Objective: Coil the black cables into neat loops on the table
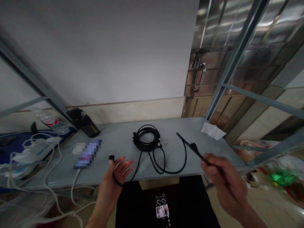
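Matt plastic-sheathed cable [145, 148], smooth tabletop [120, 137], creased paper [213, 130], glossy metal door [217, 65]

Free passage lies between phone [87, 154] and coiled cable [144, 147], the central obstacle.

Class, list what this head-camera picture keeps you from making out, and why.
Head view:
Phone screen: pixelated.
Bottle label wording: blurred.
Dark strand, stretch inside right hand: hidden by its grip.
Coil, number of turns: they overlap.
Connector, exact type: too small.
Right forearm: cut off by bottom edge.
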### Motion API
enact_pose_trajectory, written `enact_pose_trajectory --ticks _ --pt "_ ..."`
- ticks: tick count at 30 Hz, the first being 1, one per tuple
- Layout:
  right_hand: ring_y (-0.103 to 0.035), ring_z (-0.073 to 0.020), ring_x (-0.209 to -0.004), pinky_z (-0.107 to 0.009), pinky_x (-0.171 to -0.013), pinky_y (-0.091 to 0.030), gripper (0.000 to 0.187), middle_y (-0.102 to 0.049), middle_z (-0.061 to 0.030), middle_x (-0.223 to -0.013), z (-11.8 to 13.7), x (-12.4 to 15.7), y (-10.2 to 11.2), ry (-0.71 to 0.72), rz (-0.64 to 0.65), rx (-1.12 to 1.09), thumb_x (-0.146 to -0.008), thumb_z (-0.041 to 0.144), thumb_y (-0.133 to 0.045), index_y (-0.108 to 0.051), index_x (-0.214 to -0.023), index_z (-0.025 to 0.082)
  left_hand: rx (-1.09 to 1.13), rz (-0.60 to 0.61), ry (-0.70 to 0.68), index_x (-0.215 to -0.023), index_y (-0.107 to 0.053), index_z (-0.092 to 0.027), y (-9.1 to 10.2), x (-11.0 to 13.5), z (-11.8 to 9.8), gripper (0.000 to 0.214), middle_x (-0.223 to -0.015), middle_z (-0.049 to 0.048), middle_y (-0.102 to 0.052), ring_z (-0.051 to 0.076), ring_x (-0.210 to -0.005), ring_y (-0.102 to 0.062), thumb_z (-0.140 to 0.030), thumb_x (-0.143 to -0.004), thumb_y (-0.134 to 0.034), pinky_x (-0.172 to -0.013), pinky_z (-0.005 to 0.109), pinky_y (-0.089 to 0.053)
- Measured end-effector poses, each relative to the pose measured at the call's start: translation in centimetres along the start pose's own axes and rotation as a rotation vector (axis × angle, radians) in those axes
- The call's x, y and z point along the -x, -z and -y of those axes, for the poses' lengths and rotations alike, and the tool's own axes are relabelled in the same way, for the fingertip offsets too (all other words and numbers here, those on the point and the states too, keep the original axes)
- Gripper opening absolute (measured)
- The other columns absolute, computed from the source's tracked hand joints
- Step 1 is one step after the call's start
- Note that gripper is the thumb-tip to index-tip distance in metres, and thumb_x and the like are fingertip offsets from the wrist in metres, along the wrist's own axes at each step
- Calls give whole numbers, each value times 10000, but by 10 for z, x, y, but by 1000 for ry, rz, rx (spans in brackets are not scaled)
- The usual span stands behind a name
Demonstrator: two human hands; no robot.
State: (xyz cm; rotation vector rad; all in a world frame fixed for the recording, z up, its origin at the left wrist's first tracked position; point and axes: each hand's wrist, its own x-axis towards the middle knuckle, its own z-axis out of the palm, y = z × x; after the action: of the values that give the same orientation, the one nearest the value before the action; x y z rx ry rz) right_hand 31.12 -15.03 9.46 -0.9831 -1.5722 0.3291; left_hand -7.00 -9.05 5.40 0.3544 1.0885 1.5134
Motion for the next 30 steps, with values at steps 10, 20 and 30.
enact_pose_trajectory --ticks 10,20,30 --pt "-661 -206 -1123 -448 -1128 -522 136 -719 -43 -1129 26 6 -58 252 541 -266 -1220 237 -543 -612 -1332 272 77 182 240 -1457 -737 -167 -24 29 28 460 -1378 209 -847 350 -1373 -805 -484 -1209 -514 -1283 531 -576" --pt "-652 -205 -1145 -380 -1039 -553 141 -721 -32 -1147 6 15 -50 222 509 -56 -1179 197 -644 -687 -1278 287 148 393 367 -1429 -748 -156 -89 78 14 405 -1048 107 -820 234 -858 -823 -409 -1114 -772 -883 409 -713" --pt "-572 -335 -1612 -545 -1312 -545 730 -580 -115 -1714 -47 91 -56 -429 79 -131 -1008 588 -880 -580 -1638 376 65 761 385 -1516 -718 -344 -134 110 12 497 -629 -142 -339 31 -425 -94 -455 -1059 -878 -421 140 -308"
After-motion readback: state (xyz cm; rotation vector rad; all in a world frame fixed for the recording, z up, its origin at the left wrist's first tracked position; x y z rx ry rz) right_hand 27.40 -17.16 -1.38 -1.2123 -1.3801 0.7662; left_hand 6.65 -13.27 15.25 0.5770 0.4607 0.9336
